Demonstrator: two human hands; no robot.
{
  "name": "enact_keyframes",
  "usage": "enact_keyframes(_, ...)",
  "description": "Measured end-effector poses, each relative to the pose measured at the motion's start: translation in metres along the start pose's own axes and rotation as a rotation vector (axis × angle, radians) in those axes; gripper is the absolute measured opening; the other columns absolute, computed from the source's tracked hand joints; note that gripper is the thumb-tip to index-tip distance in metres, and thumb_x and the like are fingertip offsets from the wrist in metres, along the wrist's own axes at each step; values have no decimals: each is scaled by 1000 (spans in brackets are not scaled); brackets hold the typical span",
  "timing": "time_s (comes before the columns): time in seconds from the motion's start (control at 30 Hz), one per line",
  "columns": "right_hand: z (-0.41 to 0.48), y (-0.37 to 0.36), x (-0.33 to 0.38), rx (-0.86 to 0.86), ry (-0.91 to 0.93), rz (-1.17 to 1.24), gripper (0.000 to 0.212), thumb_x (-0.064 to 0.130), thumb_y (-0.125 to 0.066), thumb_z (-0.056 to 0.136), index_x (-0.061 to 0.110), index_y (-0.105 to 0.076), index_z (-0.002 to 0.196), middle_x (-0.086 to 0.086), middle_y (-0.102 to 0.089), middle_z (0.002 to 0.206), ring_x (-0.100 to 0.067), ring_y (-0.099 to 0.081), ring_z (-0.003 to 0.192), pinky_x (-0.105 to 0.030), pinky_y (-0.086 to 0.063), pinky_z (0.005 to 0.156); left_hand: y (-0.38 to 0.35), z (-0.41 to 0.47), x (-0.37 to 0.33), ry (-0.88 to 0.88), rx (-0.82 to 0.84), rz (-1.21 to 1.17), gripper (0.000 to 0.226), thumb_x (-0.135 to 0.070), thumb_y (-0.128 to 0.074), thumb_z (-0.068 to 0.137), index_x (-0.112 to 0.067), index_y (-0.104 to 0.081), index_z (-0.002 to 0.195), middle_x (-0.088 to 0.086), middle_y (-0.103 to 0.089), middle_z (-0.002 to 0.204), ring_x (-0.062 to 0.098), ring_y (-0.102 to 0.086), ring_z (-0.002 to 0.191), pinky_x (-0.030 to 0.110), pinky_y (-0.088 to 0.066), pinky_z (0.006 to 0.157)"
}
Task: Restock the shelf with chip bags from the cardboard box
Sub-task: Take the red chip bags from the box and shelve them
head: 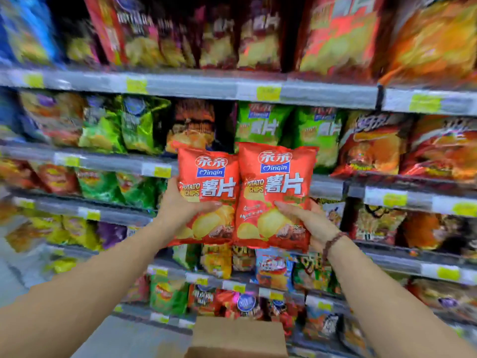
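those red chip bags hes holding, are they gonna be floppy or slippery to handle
Probably light and puffy: each hand, left and right, holds one red chip bag, left and right, upright by its lower edge without sagging. The glossy film looks likely to slide. The chips pictured suggest that the contents would crush if squeezed.

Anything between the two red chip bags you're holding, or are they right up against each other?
Nothing lies between them. In the head view the left bag and right bag meet edge to edge, the right one slightly overlapping, each held by one hand.
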State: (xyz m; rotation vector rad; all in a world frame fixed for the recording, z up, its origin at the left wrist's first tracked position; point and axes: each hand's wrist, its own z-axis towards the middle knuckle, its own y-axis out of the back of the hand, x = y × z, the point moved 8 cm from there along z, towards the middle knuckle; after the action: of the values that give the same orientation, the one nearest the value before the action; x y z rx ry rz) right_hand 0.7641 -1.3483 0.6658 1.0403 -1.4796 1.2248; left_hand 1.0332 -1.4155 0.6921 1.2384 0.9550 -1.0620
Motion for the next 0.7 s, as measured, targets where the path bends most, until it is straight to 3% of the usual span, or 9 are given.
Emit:
enact_keyframes(0.1,-2,-20,64,60,111,-9,75,34,-95,30,16,-72,99,-10,-75,104,-24,-72,94,-40,-57,86,19,5,-64,-95,-23,-38,95,-43,-90,23,-30,-45,105,-3,-68,105,16,-67,95,43,-54,91)
enact_keyframes(0.17,-7,-33,108,94,180,-28,59,25,-89,42,17,-70,97,-10,-75,101,-20,-73,87,-34,-60,78,35,8,-106,-156,-44,-40,98,-44,-90,22,-28,-44,107,-4,-67,104,16,-67,95,42,-54,90)
enact_keyframes(0.3,-5,-53,167,150,271,-45,72,31,-92,34,13,-70,100,-8,-76,99,-21,-74,87,-30,-60,70,57,19,-160,-222,-66,-44,91,-27,-97,42,-23,-45,116,-6,-67,103,13,-66,94,37,-53,89)
enact_keyframes(0.4,2,-66,197,168,316,-28,50,19,-83,56,13,-68,103,-10,-75,101,-23,-73,88,-32,-61,71,71,28,-190,-265,-90,-58,85,-23,-95,51,-20,-44,119,-6,-65,100,10,-64,90,30,-52,81)
enact_keyframes(0.47,12,-73,215,140,354,-33,63,24,-86,52,14,-65,110,-10,-74,104,-23,-73,90,-33,-60,71,80,39,-204,-276,-85,-79,81,-22,-94,53,-20,-44,117,-6,-66,99,10,-64,88,28,-52,75)
enact_keyframes(0.57,32,-82,232,68,383,-70,99,37,-95,33,15,-56,122,-8,-73,108,-24,-72,96,-38,-59,78,90,64,-211,-240,-58,-81,93,-35,-96,43,-21,-44,119,0,-67,108,19,-67,95,42,-56,86)
enact_keyframes(0.63,45,-90,238,43,391,-66,96,33,-94,42,15,-53,126,-9,-72,111,-27,-71,99,-46,-56,88,98,83,-215,-235,-55,-73,101,-44,-93,32,-22,-45,119,-1,-68,109,21,-67,97,45,-56,88)
enact_keyframes(0.7,57,-99,244,18,404,-52,76,24,-89,57,13,-54,124,-11,-72,109,-28,-71,97,-48,-55,88,106,104,-218,-227,-49,-83,105,-50,-91,25,-23,-47,117,-1,-68,108,22,-68,96,45,-56,88)
